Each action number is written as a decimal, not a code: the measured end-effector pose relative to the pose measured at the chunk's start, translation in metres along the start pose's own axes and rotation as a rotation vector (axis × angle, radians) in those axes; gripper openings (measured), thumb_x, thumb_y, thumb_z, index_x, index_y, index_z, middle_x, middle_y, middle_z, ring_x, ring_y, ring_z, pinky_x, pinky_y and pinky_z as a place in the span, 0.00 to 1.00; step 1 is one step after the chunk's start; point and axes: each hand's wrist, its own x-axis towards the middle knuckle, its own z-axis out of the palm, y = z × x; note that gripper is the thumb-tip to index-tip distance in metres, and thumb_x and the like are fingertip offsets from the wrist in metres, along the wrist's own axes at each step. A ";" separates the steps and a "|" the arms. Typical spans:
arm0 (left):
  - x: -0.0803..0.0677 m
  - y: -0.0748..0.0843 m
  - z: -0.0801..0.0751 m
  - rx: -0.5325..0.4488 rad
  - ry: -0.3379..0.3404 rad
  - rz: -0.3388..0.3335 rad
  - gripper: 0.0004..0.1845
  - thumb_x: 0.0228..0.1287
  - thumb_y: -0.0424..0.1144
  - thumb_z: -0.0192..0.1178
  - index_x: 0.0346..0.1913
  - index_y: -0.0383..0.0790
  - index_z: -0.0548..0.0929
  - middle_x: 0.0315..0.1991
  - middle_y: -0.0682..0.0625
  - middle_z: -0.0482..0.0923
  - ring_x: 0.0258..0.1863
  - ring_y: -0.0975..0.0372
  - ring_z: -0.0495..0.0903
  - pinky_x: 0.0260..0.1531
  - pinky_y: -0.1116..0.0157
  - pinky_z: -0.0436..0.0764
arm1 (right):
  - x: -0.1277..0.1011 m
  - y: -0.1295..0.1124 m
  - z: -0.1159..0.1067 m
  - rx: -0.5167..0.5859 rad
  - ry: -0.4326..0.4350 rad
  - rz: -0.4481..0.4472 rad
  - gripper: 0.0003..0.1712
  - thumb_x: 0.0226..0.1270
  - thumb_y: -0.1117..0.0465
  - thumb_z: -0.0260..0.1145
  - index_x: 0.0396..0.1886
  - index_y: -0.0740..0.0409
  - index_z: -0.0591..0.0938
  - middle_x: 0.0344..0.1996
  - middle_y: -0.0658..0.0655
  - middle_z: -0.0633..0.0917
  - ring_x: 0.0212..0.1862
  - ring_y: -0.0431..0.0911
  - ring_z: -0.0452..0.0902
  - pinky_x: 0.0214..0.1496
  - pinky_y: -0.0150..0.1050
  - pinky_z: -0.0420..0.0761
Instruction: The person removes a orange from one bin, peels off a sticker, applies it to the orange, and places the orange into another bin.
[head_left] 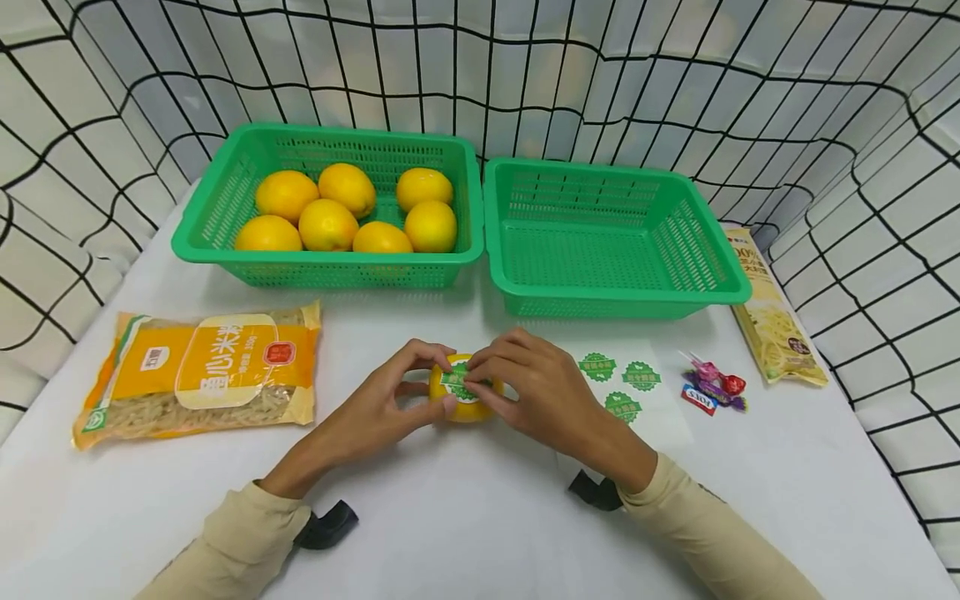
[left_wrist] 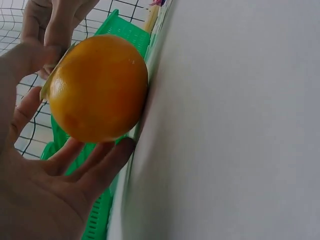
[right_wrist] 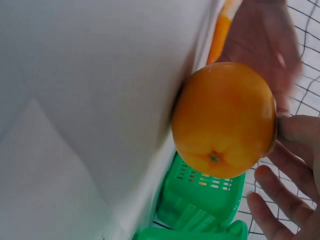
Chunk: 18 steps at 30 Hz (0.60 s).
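Note:
An orange [head_left: 471,413] sits on the white table between the two hands. The left hand [head_left: 393,396] holds it from the left side, thumb in front and fingers behind. A green and white sticker [head_left: 453,380] lies over the top of the orange; in the left wrist view one of its edges [left_wrist: 44,91] stands off the peel. Bent over that sticker, the right hand [head_left: 551,392] pinches its right part with thumb and fingertips. The right wrist view shows the thumb [right_wrist: 299,129] against the sticker side of the fruit, the other fingers spread below.
A green basket [head_left: 352,258] with several oranges stands at the back left, another green basket [head_left: 622,306] to its right. A sheet of stickers [head_left: 663,425], wrapped candies [head_left: 716,386] and a noodle packet [head_left: 780,321] lie at right, a larger food bag [head_left: 198,371] at left. Black wire mesh [head_left: 487,75] surrounds the table.

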 end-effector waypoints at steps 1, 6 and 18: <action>0.000 0.001 0.001 0.006 0.011 -0.003 0.15 0.76 0.38 0.66 0.57 0.50 0.74 0.69 0.50 0.74 0.70 0.55 0.74 0.65 0.47 0.79 | 0.000 0.000 0.000 -0.005 0.001 -0.008 0.07 0.63 0.59 0.82 0.37 0.53 0.92 0.40 0.47 0.91 0.47 0.42 0.82 0.51 0.32 0.84; 0.003 0.002 0.005 0.025 0.060 -0.022 0.07 0.80 0.39 0.62 0.53 0.49 0.77 0.67 0.50 0.77 0.70 0.55 0.74 0.62 0.46 0.80 | -0.002 0.001 -0.005 0.002 0.012 -0.027 0.08 0.61 0.60 0.83 0.35 0.52 0.90 0.39 0.48 0.89 0.46 0.44 0.81 0.49 0.34 0.84; 0.001 0.003 0.008 0.031 0.082 0.003 0.16 0.70 0.37 0.72 0.53 0.48 0.77 0.66 0.50 0.77 0.69 0.56 0.74 0.59 0.49 0.82 | -0.004 0.009 -0.013 0.161 -0.157 0.168 0.10 0.66 0.58 0.80 0.40 0.51 0.86 0.40 0.47 0.85 0.46 0.42 0.77 0.47 0.36 0.82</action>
